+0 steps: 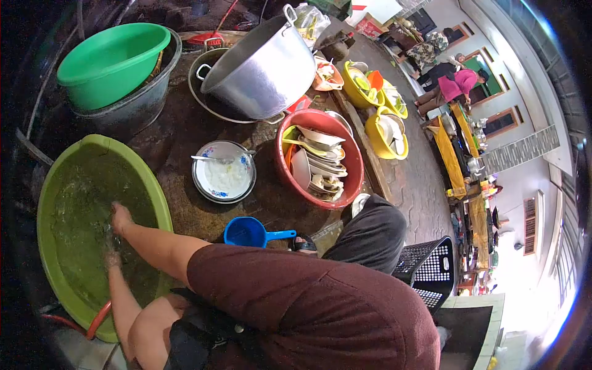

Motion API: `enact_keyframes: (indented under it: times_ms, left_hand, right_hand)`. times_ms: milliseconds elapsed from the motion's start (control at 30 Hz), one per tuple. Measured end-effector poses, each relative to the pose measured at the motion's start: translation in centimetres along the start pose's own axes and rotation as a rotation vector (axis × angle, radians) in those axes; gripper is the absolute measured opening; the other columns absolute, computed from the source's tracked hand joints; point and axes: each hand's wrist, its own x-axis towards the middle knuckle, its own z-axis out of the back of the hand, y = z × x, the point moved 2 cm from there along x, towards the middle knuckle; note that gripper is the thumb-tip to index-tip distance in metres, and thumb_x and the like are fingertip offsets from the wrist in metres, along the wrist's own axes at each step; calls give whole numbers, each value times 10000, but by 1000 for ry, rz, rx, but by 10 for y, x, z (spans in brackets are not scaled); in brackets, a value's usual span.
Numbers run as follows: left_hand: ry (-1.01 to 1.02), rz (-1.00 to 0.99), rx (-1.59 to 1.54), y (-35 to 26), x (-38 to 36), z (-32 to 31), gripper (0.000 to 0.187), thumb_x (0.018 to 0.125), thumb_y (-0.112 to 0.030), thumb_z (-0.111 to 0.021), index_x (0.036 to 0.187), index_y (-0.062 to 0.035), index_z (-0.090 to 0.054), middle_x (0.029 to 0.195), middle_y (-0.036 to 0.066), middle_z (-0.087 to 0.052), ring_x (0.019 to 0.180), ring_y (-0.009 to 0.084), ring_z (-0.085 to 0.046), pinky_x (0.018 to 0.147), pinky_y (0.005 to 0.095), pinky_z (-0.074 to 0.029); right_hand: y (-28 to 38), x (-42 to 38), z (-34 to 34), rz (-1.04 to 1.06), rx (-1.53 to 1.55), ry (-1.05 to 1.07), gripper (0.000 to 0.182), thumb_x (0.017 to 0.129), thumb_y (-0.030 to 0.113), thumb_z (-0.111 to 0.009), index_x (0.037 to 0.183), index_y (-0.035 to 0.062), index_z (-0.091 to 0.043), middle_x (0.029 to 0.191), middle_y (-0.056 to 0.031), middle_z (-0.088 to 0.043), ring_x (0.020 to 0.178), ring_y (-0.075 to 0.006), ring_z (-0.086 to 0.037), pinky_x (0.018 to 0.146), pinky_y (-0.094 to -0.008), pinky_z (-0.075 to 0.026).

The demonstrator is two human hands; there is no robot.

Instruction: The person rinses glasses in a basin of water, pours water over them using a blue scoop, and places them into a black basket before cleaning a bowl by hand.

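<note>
Both my hands reach into a large olive-green basin of murky water at the left of the head view. My right hand, below a brown sleeve, is partly under the water, and its fingers are hidden. My left hand is close beside it, also dipped in; its fingers cannot be made out. Whether either hand holds anything does not show. Near my right forearm lies a blue dipper on the wet floor. Stacked bowls with cutlery and whitish leftovers stand past it.
A red basin holds piled dishes. Behind are a big metal pot, a green tub and yellow basins of dishes. A black crate and dark trouser leg are right. People stand farther off.
</note>
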Motion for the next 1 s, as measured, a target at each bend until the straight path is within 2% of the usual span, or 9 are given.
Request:
enact_keyframes:
  times_ms: [167, 400, 500, 1000]
  left_hand:
    - [4, -32, -45, 9, 6, -3, 344, 831, -280, -454, 1107, -79, -493, 1000, 114, -574, 853, 283, -552, 720, 416, -443]
    - [30, -107, -92, 22, 15, -12, 351, 834, -291, -459, 1112, -78, -491, 979, 109, -582, 819, 275, -559, 704, 413, -447]
    - [10, -74, -59, 17, 12, -9, 356, 834, -302, -453, 1107, -77, -495, 980, 113, -581, 825, 276, -559, 708, 412, -447]
    - [8, -39, -19, -3, 7, -8, 391, 834, -358, -423, 1084, -72, -516, 988, 132, -578, 854, 280, -560, 725, 407, -445]
  right_hand:
    - [-40, 29, -30, -88, -245, -196, 330, 844, 257, -397, 1052, 60, -562, 1089, -159, -527, 961, -276, -500, 832, -378, -373]
    - [-42, 22, -14, -286, 66, 90, 296, 832, 201, -404, 1078, 66, -500, 1016, -162, -529, 853, -276, -508, 727, -378, -387]
    - [-41, 17, -8, -361, 208, 194, 291, 827, 177, -408, 1089, 69, -473, 984, -163, -530, 807, -275, -511, 682, -378, -394]
    - [-20, -5, 8, -592, 762, 496, 355, 802, 58, -424, 1145, 83, -338, 828, -169, -535, 576, -274, -528, 458, -379, -425]
